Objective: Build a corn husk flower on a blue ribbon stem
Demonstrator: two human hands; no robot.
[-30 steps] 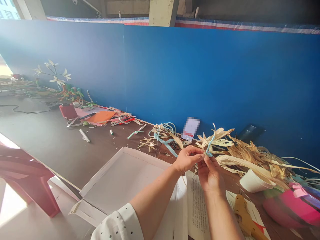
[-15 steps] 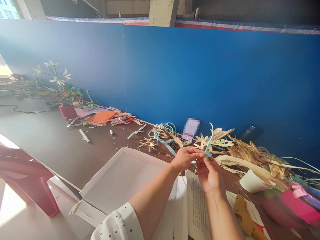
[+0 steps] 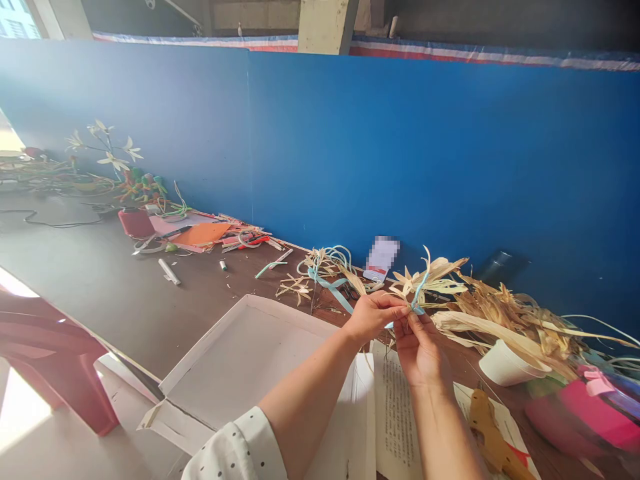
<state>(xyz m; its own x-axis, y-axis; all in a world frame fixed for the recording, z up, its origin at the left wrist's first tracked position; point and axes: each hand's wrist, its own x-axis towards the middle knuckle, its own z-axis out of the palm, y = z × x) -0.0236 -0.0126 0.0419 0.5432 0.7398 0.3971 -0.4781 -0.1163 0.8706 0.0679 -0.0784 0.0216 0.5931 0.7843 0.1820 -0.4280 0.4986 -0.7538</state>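
Blue stem (image 3: 421, 287), top slightly R vs prev; base btwn both hands (image 3: 379, 317)

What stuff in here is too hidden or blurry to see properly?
All in the head view:
Blue-wrapped stem: its lower end is hidden by the left hand and right hand.
Phone-like slab: its screen is pixelated.
Printed page: the writing is too small to read.
Glue gun: the bottom edge cuts it off.
Pink thing: blurred and cut off by the right edge; I can't tell what it is.
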